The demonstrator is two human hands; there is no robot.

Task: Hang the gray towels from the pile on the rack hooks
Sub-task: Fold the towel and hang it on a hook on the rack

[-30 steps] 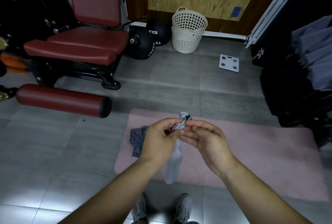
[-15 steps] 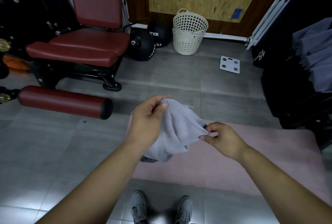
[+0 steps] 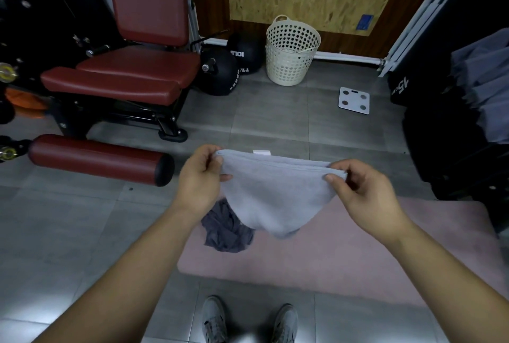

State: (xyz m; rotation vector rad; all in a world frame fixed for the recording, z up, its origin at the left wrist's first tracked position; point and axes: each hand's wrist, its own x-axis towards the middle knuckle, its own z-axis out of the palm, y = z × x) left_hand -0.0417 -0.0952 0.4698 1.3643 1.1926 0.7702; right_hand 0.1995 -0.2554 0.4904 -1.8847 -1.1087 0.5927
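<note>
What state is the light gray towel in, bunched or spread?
Spread: light gray towel stretched between left hand and right hand, middle sagging.

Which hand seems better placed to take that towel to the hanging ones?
Probably the right hand. Both hands pinch the light gray towel by its top edge, but the hanging gray towels are on the far right, its side; the left hand is farther.
</note>
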